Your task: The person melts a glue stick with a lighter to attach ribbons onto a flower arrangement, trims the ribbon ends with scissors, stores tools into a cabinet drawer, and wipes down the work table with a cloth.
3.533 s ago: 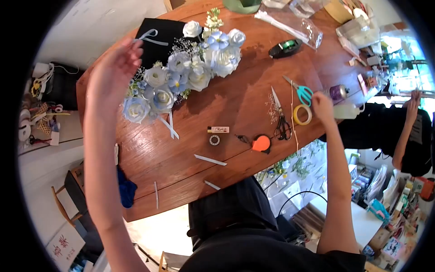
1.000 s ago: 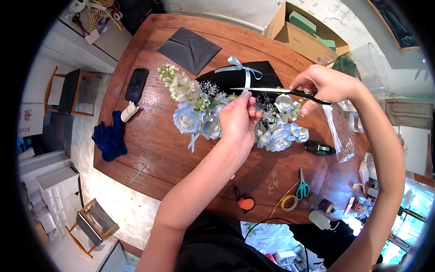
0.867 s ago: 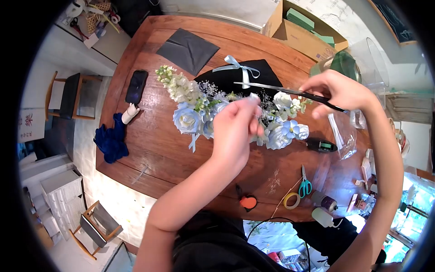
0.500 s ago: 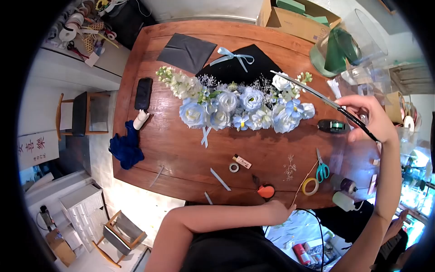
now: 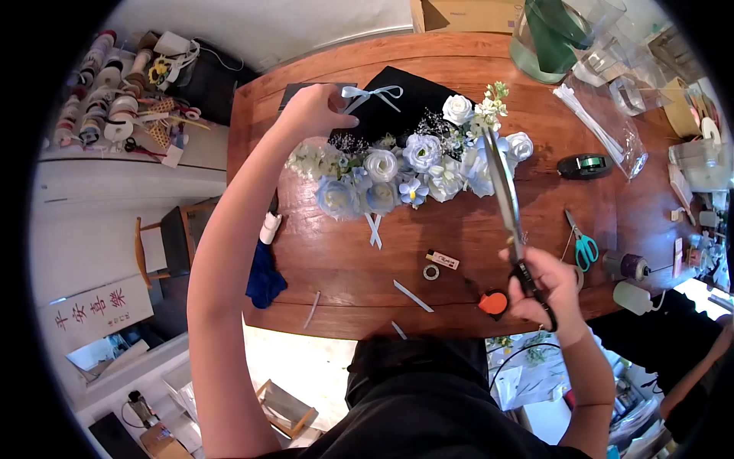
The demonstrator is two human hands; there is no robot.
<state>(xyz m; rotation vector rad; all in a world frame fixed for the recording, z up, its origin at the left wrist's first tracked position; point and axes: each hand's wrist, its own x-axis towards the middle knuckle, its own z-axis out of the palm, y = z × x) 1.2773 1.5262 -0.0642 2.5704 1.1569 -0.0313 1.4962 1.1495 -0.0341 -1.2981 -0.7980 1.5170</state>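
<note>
My right hand (image 5: 547, 294) is closed around the black handles of long scissors (image 5: 508, 203). Their silver blades point away from me, and the tips overlap the right end of a row of pale blue and white flowers (image 5: 423, 153). Across the table, my left hand (image 5: 317, 111) hovers with thumb and fingers apart over the left end of that row. Its fingers are close to a light blue ribbon bow (image 5: 372, 95) on black wrapping (image 5: 397, 80). Below the flowers, crossed ribbon tails (image 5: 374, 231) lie on the wood.
Teal-handled scissors (image 5: 585, 251), an orange tape measure (image 5: 493, 304), a tape dispenser (image 5: 584, 166) and a spray can (image 5: 627, 265) lie on the wooden table (image 5: 344, 271). Ribbon scraps (image 5: 414, 296) are near the front edge. A glass vase (image 5: 539, 57) stands at the back right. Another person's arm (image 5: 699, 367) shows at right.
My left hand has gone from the front table edge to the far left, over the bow. My right hand has come down and nearer with the scissors. The view has shifted.
</note>
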